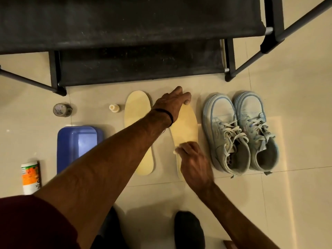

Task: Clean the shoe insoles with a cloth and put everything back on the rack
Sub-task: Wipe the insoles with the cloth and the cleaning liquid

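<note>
Two pale yellow insoles lie side by side on the tiled floor, the left insole point(138, 112) bare and the right insole point(185, 126) under both hands. My left hand point(172, 102) reaches across and presses on the toe end of the right insole. Near its heel half, my right hand point(193, 159) has its fingers curled round a small white cloth point(175, 151), which touches the insole's left edge. A pair of light blue sneakers point(240, 133) stands just right of the insoles. The black shoe rack point(136, 69) is directly behind them.
A blue plastic basin point(77, 142) sits left of the insoles. A white and orange bottle point(30, 177) lies at the far left, with a tape roll point(62, 109) and a small cream bottle point(114, 108) nearer the rack. My dark-socked feet point(188, 229) are at the bottom.
</note>
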